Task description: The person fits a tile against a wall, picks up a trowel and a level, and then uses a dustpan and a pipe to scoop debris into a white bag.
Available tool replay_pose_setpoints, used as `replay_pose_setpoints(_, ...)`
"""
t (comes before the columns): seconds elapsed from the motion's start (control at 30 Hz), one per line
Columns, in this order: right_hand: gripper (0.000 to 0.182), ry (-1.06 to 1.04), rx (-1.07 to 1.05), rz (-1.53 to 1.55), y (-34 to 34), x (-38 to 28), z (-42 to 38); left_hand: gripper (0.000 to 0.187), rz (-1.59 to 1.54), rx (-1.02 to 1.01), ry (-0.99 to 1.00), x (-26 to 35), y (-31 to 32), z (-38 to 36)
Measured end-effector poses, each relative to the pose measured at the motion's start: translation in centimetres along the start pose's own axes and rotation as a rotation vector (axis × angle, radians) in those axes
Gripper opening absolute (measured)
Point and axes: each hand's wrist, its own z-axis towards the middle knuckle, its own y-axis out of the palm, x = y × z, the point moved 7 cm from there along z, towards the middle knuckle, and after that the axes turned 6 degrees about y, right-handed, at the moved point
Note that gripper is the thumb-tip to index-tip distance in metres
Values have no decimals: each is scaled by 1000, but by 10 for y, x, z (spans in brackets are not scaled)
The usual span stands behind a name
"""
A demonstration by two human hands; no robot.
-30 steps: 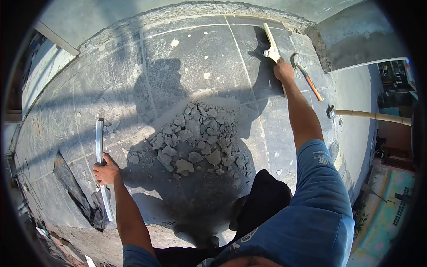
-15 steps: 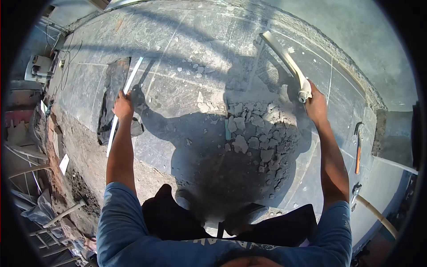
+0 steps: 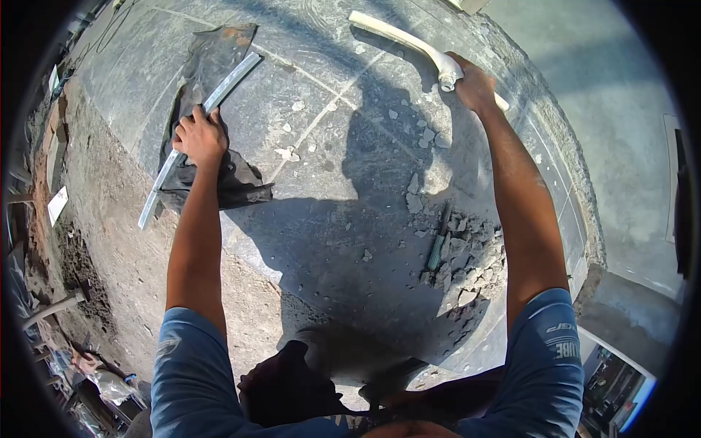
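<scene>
My left hand point(image 3: 200, 137) grips a long, straight metal strip point(image 3: 234, 77) near its middle, fingers over its top face. The strip slants from upper right to lower left across a crumpled black sheet point(image 3: 239, 179) on the floor. On the other side, my right hand point(image 3: 476, 86) is closed around a white plastic pipe point(image 3: 398, 33) at a thick fitting with an open socket. One long end of the pipe points up and left; a short end shows beyond my hand.
Broken mortar chunks point(image 3: 467, 252) lie heaped on the grey tiled floor point(image 3: 314, 233), with a narrow green piece point(image 3: 437, 252) among them. A rough raised edge point(image 3: 562, 139) borders the floor on the right. Bare soil point(image 3: 124, 190) and wooden handles point(image 3: 55, 308) are at the left.
The view has turned. My left hand and the strip have gone up, and the strip leans more to the right. My right hand has carried the pipe up and left.
</scene>
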Motion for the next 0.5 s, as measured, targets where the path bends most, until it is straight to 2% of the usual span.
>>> replay_pose_setpoints(0.03, 47, 23, -65, -24, 9, -24, 13, 44, -14, 4, -5, -1, -1, 1)
replay_pose_setpoints(0.1, 47, -77, -49, -137, 41, -54, 40, 44, -17, -7, -9, -4, 4, 3)
replay_pose_setpoints(0.17, 52, -71, -105, -99, 48, -77, 42, 44, -21, -16, -19, -4, 3, 4)
replay_pose_setpoints(0.23, 59, -462, -242, 49, 40, -99, -1, 43, -37, -73, -29, -5, 5, 5)
replay_pose_setpoints(0.3, 63, -580, -344, -114, 22, -96, -78, 43, -49, -99, -49, -6, 5, 6)
replay_pose_setpoints(0.33, 59, -618, -446, -109, 18, -77, -109, 43, -67, -116, -61, -7, 7, 7)
replay_pose_setpoints(0.37, 59, -557, -607, -113, 5, -67, -134, 43, -59, -148, -65, -8, 8, 6)
replay_pose_setpoints(0.4, 63, -543, -663, -81, -2, -47, -150, 43, -65, -168, -68, -9, 7, 5)
replay_pose_setpoints(0.5, 58, -556, -635, -213, -31, -59, -147, 43, -58, -167, -78, -12, 12, 10)
